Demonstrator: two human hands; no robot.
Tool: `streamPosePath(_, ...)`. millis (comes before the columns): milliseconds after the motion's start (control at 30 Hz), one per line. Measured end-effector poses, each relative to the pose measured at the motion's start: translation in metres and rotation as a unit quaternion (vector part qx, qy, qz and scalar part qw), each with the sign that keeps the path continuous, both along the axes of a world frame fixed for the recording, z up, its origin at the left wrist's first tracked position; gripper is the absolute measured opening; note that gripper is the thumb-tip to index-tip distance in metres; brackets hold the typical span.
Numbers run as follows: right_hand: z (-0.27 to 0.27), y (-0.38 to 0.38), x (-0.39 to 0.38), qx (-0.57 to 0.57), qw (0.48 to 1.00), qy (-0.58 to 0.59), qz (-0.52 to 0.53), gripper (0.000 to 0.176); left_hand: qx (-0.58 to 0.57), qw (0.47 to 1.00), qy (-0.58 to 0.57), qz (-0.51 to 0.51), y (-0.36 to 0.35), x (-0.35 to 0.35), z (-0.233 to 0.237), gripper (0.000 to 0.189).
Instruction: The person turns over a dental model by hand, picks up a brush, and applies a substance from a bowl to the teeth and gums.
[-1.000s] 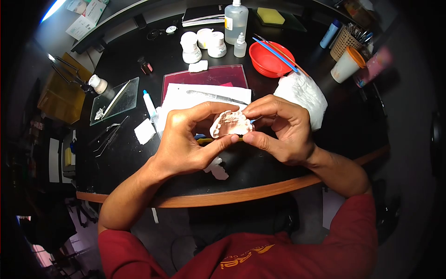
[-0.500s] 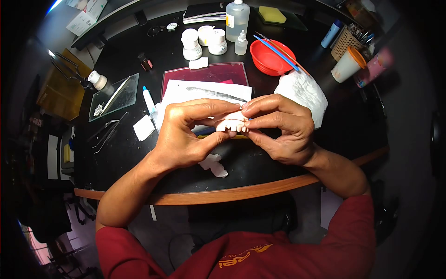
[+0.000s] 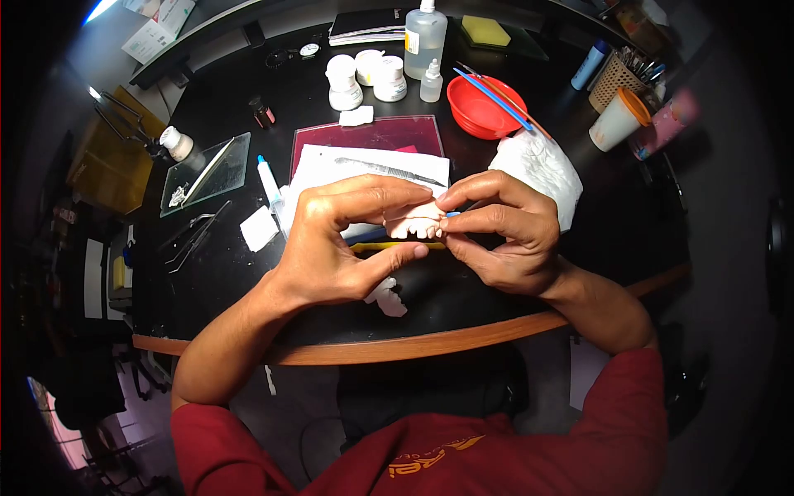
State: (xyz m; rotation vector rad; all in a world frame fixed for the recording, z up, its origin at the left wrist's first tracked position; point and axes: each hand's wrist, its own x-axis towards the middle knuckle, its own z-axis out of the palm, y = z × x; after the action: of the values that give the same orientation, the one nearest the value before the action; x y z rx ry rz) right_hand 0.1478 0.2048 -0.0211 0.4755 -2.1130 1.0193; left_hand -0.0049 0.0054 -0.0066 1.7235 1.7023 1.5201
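A pale dental model (image 3: pixel 413 223) with a row of teeth along its lower edge is held up above the desk, between both hands. My right hand (image 3: pixel 509 231) pinches its right side with thumb and fingertips. The fingers of my left hand (image 3: pixel 331 240) curve over its top and back, while the left thumb stands a little below the teeth, apart from them. Part of the model is hidden behind the fingers. Behind the hands a scalpel handle (image 3: pixel 385 170) lies on white paper (image 3: pixel 318 161).
A red bowl (image 3: pixel 475 116) with brushes across it stands behind my right hand, beside a crumpled white tissue (image 3: pixel 542 174). White jars (image 3: pixel 345 95) and a clear bottle (image 3: pixel 424 50) stand at the back. Left lie a glass slab (image 3: pixel 227 169), tweezers (image 3: pixel 192 240) and a syringe (image 3: pixel 267 178).
My left thumb has dropped away from the teeth, showing more of them. My right hand keeps its pinch on the dental model. The view has shifted slightly.
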Motion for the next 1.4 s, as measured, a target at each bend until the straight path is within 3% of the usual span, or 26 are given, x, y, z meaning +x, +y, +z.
streamPosePath(300, 0.0011, -0.0006, 0.0011, 0.006, 1.000, 0.016, 0.000, 0.027, 0.057, 0.998, 0.029, 0.006, 0.0032, -0.0018, -0.0027, 0.041)
streamPosePath(400, 0.0005, -0.0003, 0.0016, 0.000, 1.000, 0.016, 0.000, 0.028, 0.029, 0.999, 0.033, -0.015, -0.0001, -0.0048, -0.0009, 0.048)
streamPosePath(700, 0.0001, -0.0017, 0.0050, -0.014, 1.000, 0.004, -0.013, 0.031, 0.029, 0.998, -0.050, -0.010, 0.0008, 0.0001, -0.0008, 0.043)
streamPosePath(1167, 0.0006, 0.0044, 0.0003, 0.018, 0.999, 0.018, -0.023, 0.030, 0.010, 0.999, -0.051, -0.014, -0.0005, -0.0020, -0.0001, 0.052)
streamPosePath(1400, -0.0025, 0.0032, -0.0018, -0.026, 0.999, -0.004, -0.022, 0.031, 0.021, 1.000, -0.022, -0.004, 0.0001, -0.0025, -0.0008, 0.053)
